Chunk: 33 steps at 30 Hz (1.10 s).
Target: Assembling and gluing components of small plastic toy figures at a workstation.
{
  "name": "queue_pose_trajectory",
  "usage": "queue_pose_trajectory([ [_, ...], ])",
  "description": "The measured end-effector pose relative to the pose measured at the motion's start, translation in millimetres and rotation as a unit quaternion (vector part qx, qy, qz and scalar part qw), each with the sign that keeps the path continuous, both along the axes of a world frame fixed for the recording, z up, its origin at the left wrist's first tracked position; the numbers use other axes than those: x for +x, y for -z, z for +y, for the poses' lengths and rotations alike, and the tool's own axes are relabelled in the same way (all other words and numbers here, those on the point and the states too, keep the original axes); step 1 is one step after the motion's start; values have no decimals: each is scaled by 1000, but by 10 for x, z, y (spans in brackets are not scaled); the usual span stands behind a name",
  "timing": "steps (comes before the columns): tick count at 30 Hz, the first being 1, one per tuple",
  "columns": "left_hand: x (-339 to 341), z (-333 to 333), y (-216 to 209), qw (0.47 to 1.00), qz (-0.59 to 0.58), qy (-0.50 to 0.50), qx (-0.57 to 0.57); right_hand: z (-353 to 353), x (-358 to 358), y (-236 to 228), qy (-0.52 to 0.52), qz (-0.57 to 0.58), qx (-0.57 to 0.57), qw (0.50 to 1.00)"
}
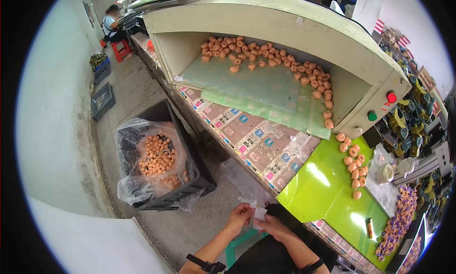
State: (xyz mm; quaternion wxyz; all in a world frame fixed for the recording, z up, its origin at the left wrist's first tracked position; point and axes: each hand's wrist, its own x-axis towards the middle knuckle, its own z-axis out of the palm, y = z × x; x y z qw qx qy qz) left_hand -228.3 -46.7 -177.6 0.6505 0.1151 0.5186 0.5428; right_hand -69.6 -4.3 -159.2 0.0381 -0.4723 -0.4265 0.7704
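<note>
Low in the view, beside the table's near edge, my two hands are close together. My left hand (pixel 239 217) is closed, with its fingertips pinched at a small white piece (pixel 260 214) that looks like thin paper or cloth. From the other side my right hand (pixel 274 225) grips the same white piece between thumb and fingers. Both forearms carry black straps. To the right, a bright green sheet (pixel 308 184) covers the table corner, and several round peach-coloured hollow parts (pixel 355 167) lie on it, apart from my hands.
A cream box-like cabinet (pixel 266 20) with red and green buttons holds many peach parts (pixel 247 51). On the floor, a black crate (pixel 202 179) lined with clear plastic contains more. Purple-and-peach pieces (pixel 399 222) lie at the right. A person (pixel 111 24) sits far back left.
</note>
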Motion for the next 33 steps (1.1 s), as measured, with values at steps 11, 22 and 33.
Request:
queue_pose_trajectory([
  [11, -45, -103, -94, 998, 17, 53, 18, 28, 46, 10, 84, 110, -80, 987],
  [22, 109, -98, 76, 998, 54, -5, 27, 17, 72, 21, 88, 157, -40, 983],
  [33, 119, -24, -20, 989, 123, 76, -1, 29, 92, 13, 101, 147, -82, 981],
])
